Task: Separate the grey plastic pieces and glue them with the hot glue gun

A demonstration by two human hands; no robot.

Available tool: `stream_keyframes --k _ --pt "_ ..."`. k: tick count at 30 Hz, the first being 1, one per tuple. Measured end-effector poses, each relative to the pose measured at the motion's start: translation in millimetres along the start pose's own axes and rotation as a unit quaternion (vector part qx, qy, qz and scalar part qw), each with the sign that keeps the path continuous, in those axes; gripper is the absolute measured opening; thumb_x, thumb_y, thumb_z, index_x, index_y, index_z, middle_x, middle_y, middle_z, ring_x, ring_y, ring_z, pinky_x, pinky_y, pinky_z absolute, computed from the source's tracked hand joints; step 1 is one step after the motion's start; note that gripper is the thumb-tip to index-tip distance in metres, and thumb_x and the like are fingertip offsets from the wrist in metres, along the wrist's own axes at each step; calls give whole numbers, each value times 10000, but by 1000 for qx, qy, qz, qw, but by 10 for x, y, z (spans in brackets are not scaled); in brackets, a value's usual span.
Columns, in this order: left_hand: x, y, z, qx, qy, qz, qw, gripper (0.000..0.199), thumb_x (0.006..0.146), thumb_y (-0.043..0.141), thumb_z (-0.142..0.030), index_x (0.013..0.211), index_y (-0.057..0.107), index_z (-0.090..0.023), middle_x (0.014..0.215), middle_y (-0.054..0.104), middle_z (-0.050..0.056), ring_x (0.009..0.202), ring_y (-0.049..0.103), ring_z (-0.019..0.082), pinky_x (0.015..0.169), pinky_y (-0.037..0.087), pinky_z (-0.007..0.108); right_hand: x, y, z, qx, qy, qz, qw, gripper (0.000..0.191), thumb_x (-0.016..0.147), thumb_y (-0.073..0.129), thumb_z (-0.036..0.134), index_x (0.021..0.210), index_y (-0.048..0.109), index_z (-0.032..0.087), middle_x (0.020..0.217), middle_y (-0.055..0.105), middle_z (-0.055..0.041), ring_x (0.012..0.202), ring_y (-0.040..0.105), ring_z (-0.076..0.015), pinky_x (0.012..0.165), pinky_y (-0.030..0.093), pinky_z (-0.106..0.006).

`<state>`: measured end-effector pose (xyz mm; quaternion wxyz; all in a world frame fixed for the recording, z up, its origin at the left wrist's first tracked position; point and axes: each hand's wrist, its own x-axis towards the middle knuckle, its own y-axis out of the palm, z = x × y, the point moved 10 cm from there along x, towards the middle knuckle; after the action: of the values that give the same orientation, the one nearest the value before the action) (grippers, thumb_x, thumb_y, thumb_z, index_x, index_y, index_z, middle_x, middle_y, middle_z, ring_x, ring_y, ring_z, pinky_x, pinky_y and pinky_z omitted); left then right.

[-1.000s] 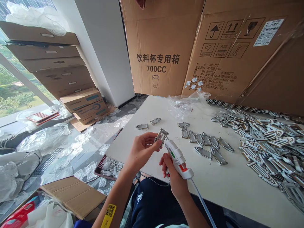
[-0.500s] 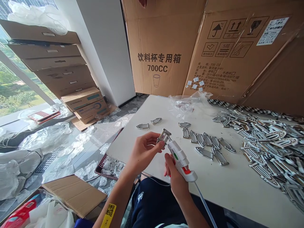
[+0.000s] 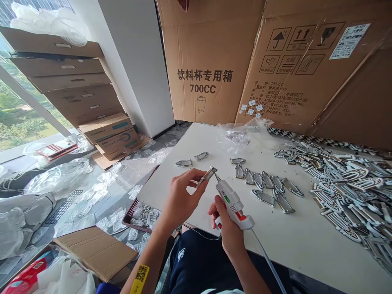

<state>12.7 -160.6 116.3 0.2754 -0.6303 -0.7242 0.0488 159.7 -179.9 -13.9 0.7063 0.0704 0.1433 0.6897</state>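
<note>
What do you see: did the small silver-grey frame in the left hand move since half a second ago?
Yes: the small silver-grey frame has turned more edge-on to the camera; against the flat white table, its place hardly changed.

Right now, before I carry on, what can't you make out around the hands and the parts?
All in the head view:
- Near end of the held frame: hidden by the left hand's grip.
- Handle of the glue gun: mostly covered by the right hand's grip.
- Whether the nozzle touches the frame: too small to tell.
- Far end of the translucent rod: cut off by the bottom edge.
- Lower layers of the pile: hidden by pieces on top.
</note>
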Motion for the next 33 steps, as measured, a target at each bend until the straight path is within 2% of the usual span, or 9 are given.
stream_keyframes --k 5,10,14,16,19,21,24,28,33 --pt "14 -91 -51 71 70 -11 995 172 998 671 -300 1095 813 -312 989 802 39 911 711 241 856 530 345 3 52 -5 -27 17 23 999 665 957 692 771 766 625 138 634 536 -17 507 433 -81 520 360 -209" --pt "56 -166 141 47 11 -60 997 137 984 690 -334 1041 810 -298 1018 806 26 939 707 240 914 521 359 27 66 -67 -12 33 48 998 639 946 724 751 807 639 134 592 483 12 476 374 -57 501 314 -196" --pt "93 -124 408 -86 -92 -64 990 177 908 782 -397 991 795 -241 1026 803 47 989 711 248 933 533 372 47 93 -28 32 0 90 995 584 963 735 701 842 655 136 674 548 -11 479 381 -54 488 296 -197" --pt "99 -57 486 -196 -126 -50 971 254 866 829 -413 1002 753 -213 1029 800 66 1006 724 242 916 551 355 45 89 12 44 -20 97 994 549 976 734 671 862 661 139 720 581 -24 490 394 -57 494 301 -198" --pt "88 -70 522 -298 -140 -78 941 405 771 920 -373 1019 638 -221 985 763 28 908 726 189 851 568 307 23 93 48 39 -32 99 994 513 994 726 641 883 667 144 626 503 8 493 370 -60 518 310 -198" --pt "80 -93 517 -303 -137 -93 939 458 731 948 -334 1021 609 -231 944 713 -8 822 695 149 784 556 268 -3 125 60 28 -34 110 993 519 1000 714 649 885 668 144 569 429 31 488 344 -61 522 301 -197" --pt "83 -54 508 -274 -135 -80 949 378 754 925 -321 992 652 -215 930 679 -2 826 677 142 755 544 253 -34 151 56 5 -28 117 993 534 992 708 670 897 666 146 576 416 36 499 339 -63 516 299 -194" --pt "88 -36 506 -240 -120 -83 960 314 782 897 -332 979 682 -215 1009 696 27 952 685 180 820 560 283 -42 148 45 -5 -22 114 993 545 983 714 676 879 649 145 657 508 10 506 370 -57 499 303 -193" --pt "69 20 538 -245 -144 -70 956 426 782 904 -365 1132 708 -221 939 707 16 872 691 163 763 542 264 -18 139 16 -10 -17 112 994 546 983 727 660 879 634 132 818 610 -39 518 425 -46 498 339 -196"
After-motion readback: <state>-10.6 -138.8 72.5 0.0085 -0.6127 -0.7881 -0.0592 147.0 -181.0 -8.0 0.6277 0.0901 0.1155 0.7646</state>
